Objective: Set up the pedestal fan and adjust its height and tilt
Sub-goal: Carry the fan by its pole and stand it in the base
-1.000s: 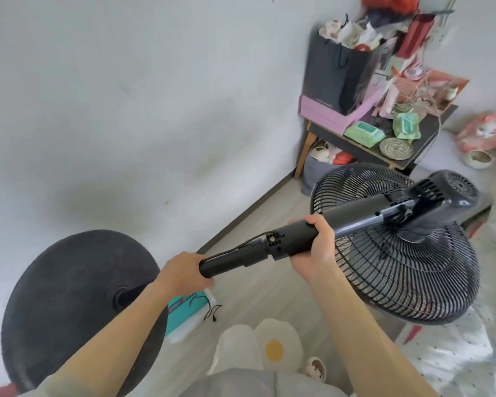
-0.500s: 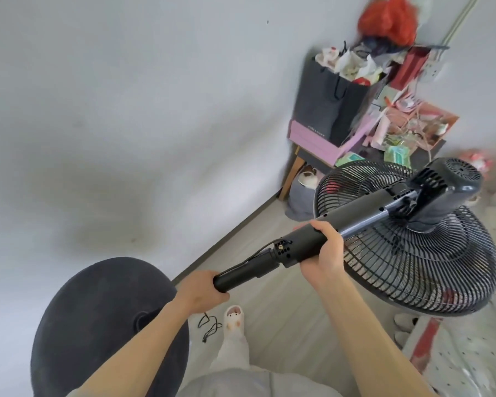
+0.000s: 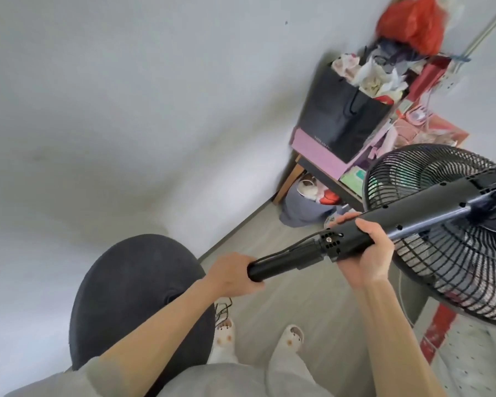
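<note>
I hold a black pedestal fan off the floor, lying nearly level across the view. Its round black base [image 3: 132, 293] is at the lower left, partly hidden by my left forearm. My left hand [image 3: 232, 275] grips the lower part of the pole [image 3: 287, 260] near the base. My right hand [image 3: 364, 250] grips the thicker upper section of the pole from below. The fan's grille [image 3: 453, 253] is at the right, behind the pole, and the motor housing is cut off by the right edge. A thin cord runs along the pole.
A grey wall fills the left and top. A cluttered side table [image 3: 327, 179] with a black paper bag [image 3: 344, 116] and pink box stands in the corner, a grey basket [image 3: 301, 207] under it. A bed edge [image 3: 476, 356] lies at lower right. My slippered feet [image 3: 289, 336] stand on the wood floor.
The fan has swung up and to the right, its head now partly out of view. The base rose toward the centre. Both hands kept their grip on the pole.
</note>
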The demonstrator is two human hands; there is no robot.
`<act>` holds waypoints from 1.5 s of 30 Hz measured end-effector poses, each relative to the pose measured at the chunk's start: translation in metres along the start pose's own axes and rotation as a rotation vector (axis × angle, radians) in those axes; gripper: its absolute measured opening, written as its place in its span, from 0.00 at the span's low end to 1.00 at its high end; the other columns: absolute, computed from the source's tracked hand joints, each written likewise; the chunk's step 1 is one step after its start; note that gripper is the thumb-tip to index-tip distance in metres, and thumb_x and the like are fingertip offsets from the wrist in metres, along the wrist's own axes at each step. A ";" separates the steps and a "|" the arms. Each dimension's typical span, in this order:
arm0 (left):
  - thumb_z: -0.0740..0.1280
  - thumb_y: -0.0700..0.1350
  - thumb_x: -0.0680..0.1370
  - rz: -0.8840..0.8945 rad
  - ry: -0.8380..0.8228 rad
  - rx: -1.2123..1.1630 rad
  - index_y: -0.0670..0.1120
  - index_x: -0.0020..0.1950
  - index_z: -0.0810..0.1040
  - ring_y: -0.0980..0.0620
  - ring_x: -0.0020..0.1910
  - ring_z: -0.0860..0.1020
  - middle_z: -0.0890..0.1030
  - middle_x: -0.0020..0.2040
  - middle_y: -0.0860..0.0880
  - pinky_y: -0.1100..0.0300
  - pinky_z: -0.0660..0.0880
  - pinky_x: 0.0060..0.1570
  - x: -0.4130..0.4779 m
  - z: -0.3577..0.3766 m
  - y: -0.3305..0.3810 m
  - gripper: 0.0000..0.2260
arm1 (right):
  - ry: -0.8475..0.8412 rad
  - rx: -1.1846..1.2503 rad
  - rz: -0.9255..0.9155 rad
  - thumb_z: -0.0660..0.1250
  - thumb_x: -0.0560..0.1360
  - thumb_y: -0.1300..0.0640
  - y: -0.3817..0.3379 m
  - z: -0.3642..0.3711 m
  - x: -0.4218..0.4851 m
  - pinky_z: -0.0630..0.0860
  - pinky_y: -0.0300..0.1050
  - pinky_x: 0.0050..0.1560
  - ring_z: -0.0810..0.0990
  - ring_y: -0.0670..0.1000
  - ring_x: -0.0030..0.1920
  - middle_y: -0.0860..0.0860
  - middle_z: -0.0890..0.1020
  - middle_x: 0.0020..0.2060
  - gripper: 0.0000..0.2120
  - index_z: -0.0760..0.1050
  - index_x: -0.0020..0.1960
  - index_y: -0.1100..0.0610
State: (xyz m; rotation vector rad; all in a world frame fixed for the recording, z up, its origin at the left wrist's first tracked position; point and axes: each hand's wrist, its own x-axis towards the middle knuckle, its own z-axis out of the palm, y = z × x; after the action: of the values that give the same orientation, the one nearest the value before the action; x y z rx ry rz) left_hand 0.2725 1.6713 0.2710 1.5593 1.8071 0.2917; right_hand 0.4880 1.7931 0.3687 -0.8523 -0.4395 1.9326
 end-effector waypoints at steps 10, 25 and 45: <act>0.61 0.77 0.67 -0.061 0.048 0.304 0.56 0.39 0.73 0.60 0.34 0.75 0.76 0.34 0.59 0.61 0.74 0.35 0.027 -0.038 -0.041 0.24 | 0.035 -0.055 -0.138 0.65 0.65 0.67 -0.024 -0.011 0.028 0.81 0.52 0.52 0.82 0.54 0.44 0.53 0.82 0.42 0.10 0.77 0.45 0.58; 0.57 0.52 0.78 -0.254 0.170 0.632 0.50 0.40 0.72 0.50 0.30 0.74 0.74 0.31 0.52 0.59 0.65 0.30 0.085 -0.089 -0.043 0.10 | 0.173 -0.351 -0.277 0.68 0.60 0.72 -0.049 -0.030 0.052 0.82 0.54 0.47 0.85 0.54 0.43 0.53 0.85 0.39 0.14 0.81 0.36 0.54; 0.60 0.58 0.74 -0.639 0.078 0.353 0.53 0.40 0.76 0.51 0.38 0.79 0.78 0.37 0.54 0.59 0.74 0.38 0.029 -0.015 -0.148 0.11 | 0.272 -0.815 -0.179 0.75 0.69 0.67 0.037 -0.040 0.146 0.83 0.53 0.49 0.86 0.47 0.41 0.45 0.88 0.41 0.12 0.85 0.43 0.50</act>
State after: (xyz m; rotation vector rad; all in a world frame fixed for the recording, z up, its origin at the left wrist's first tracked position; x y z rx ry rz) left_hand 0.1491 1.6669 0.1828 1.1039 2.3980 -0.2867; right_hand 0.4484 1.9003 0.2632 -1.5056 -1.1275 1.4208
